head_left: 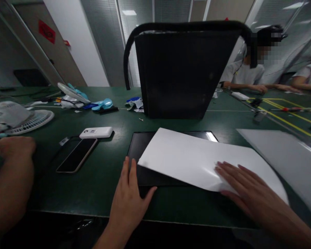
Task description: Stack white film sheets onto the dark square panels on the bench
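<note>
My left hand (131, 199) is open, fingers stretched, at the near left corner of a flat black panel (134, 145) lying on the table. Its fingertips rest by the panel's left edge, close to the corner of a glossy white sheet (178, 155). That sheet lies askew over the panel, covering much of it, and its right end bends beyond the panel. My right hand (248, 193) lies with fingers extended on the sheet's right part, the thumb near its front edge. What is under the right palm is hidden.
A tall black board (184, 76) with a black tube stands behind the panel. Another white sheet (287, 159) lies right. Left are a phone (77, 155), a white device (96, 132), fan parts (33, 121) and another person's forearm (12, 176). A co-worker (243, 74) sits across.
</note>
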Demonstrator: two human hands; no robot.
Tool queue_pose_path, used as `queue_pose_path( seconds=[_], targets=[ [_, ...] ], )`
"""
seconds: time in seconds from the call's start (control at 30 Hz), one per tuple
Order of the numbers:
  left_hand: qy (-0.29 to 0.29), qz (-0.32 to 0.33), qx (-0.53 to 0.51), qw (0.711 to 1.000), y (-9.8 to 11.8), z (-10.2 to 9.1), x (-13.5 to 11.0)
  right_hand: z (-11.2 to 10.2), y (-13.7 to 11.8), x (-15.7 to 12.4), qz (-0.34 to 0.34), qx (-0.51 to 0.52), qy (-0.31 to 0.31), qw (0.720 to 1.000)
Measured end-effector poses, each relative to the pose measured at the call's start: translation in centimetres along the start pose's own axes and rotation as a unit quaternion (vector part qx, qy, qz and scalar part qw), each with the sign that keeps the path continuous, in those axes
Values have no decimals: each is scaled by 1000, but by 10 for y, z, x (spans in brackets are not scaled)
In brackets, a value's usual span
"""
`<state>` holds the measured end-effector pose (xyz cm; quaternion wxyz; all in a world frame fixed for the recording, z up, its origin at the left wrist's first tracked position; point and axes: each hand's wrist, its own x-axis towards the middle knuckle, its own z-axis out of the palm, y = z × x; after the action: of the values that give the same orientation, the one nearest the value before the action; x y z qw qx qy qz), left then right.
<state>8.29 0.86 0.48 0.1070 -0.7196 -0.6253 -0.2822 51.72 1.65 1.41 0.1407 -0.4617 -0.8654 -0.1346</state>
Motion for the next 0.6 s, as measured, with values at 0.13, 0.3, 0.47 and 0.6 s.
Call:
queue_pose_path(
  seconds=[0.13, 0.3, 0.47, 0.6],
  targets=[
    [21, 94, -5, 995, -11, -13, 0, 11, -34, 45, -80, -24, -57, 995],
    [-56, 83, -10, 995, -25, -11, -2, 23, -26, 51, -67, -10, -64, 996],
    [-55, 34, -14, 998, -18, -7, 1, 30, -21, 53, -18, -37, -32, 999],
    [-59, 20, -19, 998, -14, -11, 2, 29, -16, 33, 16, -25, -46, 999]
  ],
)
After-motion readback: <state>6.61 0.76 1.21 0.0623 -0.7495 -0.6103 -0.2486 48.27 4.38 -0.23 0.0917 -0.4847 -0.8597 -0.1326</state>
